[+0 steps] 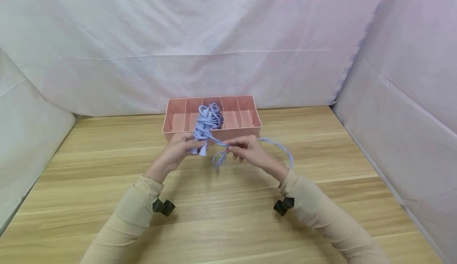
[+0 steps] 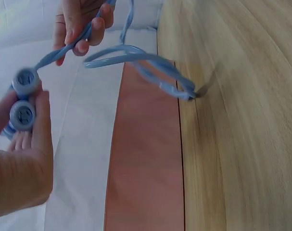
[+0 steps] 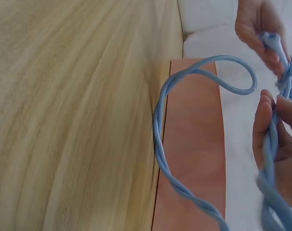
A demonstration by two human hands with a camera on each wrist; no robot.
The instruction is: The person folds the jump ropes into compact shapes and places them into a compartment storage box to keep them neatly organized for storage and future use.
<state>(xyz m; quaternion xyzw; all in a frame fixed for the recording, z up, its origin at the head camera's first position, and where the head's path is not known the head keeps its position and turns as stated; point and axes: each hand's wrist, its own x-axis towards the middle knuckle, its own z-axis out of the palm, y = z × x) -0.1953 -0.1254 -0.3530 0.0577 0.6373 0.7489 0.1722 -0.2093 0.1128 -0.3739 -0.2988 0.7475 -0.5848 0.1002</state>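
A light-blue jump rope (image 1: 204,126) is bundled, its cord wound round two handles held side by side. My left hand (image 1: 180,148) grips the lower part of the handles; their round ends (image 2: 22,115) face the left wrist camera. To the right of the bundle, my right hand (image 1: 250,151) pinches the doubled, twisted cord (image 2: 59,55) between thumb and fingers. A loose loop (image 3: 232,60) hangs below that hand, and more cord curves out beyond its wrist. Whether the coils behind the handles belong to the bundle or lie in the box, I cannot tell.
Just behind the hands stands a pink box (image 1: 246,131) divided into several compartments. White cloth (image 1: 221,73) hangs behind it and at both sides of the wood-grain table (image 1: 221,224). Black wrist devices (image 1: 163,207) show below both forearms.
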